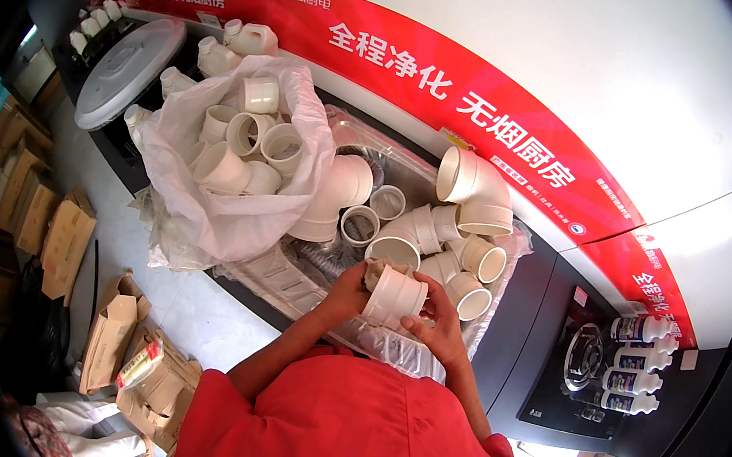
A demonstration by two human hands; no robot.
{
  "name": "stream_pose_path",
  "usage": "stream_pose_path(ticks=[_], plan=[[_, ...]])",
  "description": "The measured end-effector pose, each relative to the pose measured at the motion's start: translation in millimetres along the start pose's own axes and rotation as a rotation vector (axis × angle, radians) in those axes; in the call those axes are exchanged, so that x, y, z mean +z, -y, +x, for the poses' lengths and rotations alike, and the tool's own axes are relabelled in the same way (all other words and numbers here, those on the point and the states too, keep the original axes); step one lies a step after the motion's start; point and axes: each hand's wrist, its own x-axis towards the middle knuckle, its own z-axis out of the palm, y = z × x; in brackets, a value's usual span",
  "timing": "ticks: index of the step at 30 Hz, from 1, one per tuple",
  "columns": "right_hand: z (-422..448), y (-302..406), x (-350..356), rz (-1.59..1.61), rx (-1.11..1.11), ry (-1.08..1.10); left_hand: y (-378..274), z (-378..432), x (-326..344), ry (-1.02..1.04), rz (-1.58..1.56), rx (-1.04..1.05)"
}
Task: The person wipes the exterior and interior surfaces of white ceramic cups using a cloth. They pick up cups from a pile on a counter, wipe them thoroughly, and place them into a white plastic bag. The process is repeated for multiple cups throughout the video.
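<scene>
A short white plastic pipe fitting (394, 299) is held up in front of my chest. My right hand (439, 321) grips it from the right, thumb low on its side and fingers around the far edge. On the other side my left hand (348, 291) holds a crumpled brownish rag (388, 269) against the fitting's upper rim. The fitting hides part of the left fingers. Just beyond my hands, several white pipe elbows (397, 245) and short couplings (360, 225) lie in a plastic-wrapped sink (279, 273). One large elbow (478, 193) sits at the sink's far right.
A white plastic bag (227, 228) full of fittings stands left of the sink. White jugs (252, 39) and a round lid (131, 74) are behind it. Labelled bottles (632, 381) stand by a gas hob (582, 355) at right. Cardboard boxes (111, 336) lie on the floor at left.
</scene>
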Motion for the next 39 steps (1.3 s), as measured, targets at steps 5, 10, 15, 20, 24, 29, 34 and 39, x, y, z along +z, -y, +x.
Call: stream_pose_path(ticks=[5,10,15,20,24,29,34,39], plan=[[-0.1,-8.6,0.7,0.325,0.112,-0.051,-6.0,1.0,0.0,-0.031,0.168,0.043],[-2.1,11.1,9.3,-0.052,-0.170,-0.056,-1.5,4.0,-3.0,-0.056,-0.130,-0.025],[-1.7,-5.0,-5.1,0.121,0.072,0.009,0.1,0.4,-1.1,-0.040,0.026,0.037],[-5.8,-10.2,2.7,0.258,-0.009,-0.039,-12.0,1.4,-1.3,-0.034,0.081,0.005],[-5.3,7.9,6.9,-0.124,-0.152,-0.033,-10.3,-0.4,0.2,-0.040,-0.002,-0.080],[-4.7,-22.7,-10.9,0.330,0.173,0.019,4.6,-0.2,4.7,0.006,0.038,0.055],[-9.2,3.6,4.0,0.020,-0.092,-0.063,-7.0,1.9,4.9,-0.045,-0.002,-0.061],[-7.2,0.8,-1.9,-0.095,-0.114,-0.043,12.6,0.9,-0.1,0.024,-0.048,-0.071]])
